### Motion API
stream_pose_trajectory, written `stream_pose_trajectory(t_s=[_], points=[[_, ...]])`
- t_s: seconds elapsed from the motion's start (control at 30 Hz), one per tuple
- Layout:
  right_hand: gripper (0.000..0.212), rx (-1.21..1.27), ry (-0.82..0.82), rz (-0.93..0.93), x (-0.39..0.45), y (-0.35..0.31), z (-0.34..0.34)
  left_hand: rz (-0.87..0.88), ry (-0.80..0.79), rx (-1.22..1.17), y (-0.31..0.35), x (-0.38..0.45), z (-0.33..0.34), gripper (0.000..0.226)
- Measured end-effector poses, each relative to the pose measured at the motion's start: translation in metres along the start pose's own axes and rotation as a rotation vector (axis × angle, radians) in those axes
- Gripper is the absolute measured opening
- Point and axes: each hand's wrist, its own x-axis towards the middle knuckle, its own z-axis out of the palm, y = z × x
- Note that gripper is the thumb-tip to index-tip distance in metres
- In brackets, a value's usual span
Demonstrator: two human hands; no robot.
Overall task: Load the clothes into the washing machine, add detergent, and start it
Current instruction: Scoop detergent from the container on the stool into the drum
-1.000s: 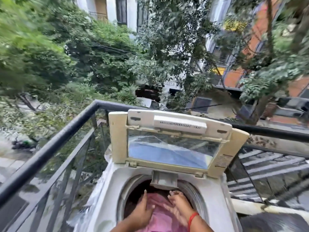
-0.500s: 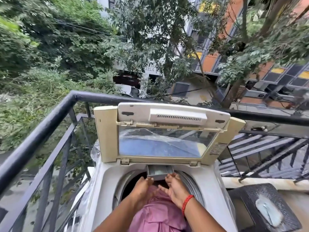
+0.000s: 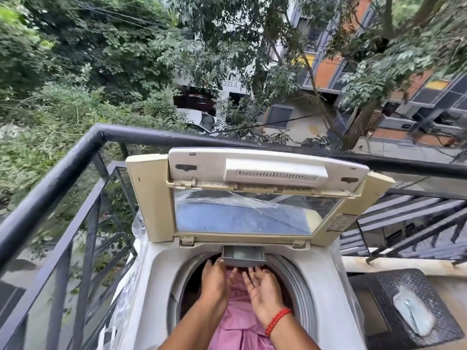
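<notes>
Change: both hands have lifted off the pink cloth (image 3: 242, 322), fingers spreading.
Grip: left hand (image 3: 214, 281) and right hand (image 3: 264, 289) wide, holding nothing.
Cloth: in the washing machine (image 3: 156, 286) drum, trailing over its near edge.
Advice: tuck the trailing part fully inside before adding detergent.

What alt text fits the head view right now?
Both hands, left hand and right hand, reach open into the drum of a top-loading washing machine over a pink garment; its lid stands raised against a black balcony railing.
</notes>
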Motion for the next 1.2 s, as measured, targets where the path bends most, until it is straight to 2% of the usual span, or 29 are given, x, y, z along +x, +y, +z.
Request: stream_pose_trajectory(t_s=[0.07, 0.1, 0.27, 0.57, 0.67, 0.9, 1.07, 1.2], points=[[0.033, 0.018, -0.002, -0.031, 0.002, 0.0, 0.004, 0.016, 0.021, 0.0, 0.008, 0.003, 0.001, 0.021], [0.034, 0.025, -0.01, -0.034, 0.003, -0.001, 0.004, 0.017, 0.014, -0.014, 0.011, 0.003, 0.003, 0.019], [0.032, 0.066, -0.018, -0.008, 0.013, -0.01, 0.004, -0.005, 0.052, -0.093, 0.015, 0.009, 0.004, 0.019], [0.035, 0.151, -0.008, -0.042, 0.015, -0.017, 0.005, 0.087, 0.123, -0.299, 0.0, -0.005, 0.025, 0.024], [0.034, 0.146, 0.005, -0.08, 0.019, -0.026, 0.008, 0.076, 0.12, -0.303, -0.001, -0.007, 0.029, 0.026], [0.04, 0.151, -0.01, 0.004, 0.026, -0.029, 0.005, 0.086, 0.165, -0.343, -0.001, -0.007, 0.033, 0.027], [0.033, 0.196, -0.006, 0.034, 0.017, -0.016, 0.014, 0.079, 0.184, -0.412, 0.007, -0.004, 0.039, 0.024], [0.031, 0.205, 0.021, 0.042, 0.023, -0.014, 0.027, 0.073, 0.217, -0.425, 0.016, 0.005, 0.04, 0.03]])
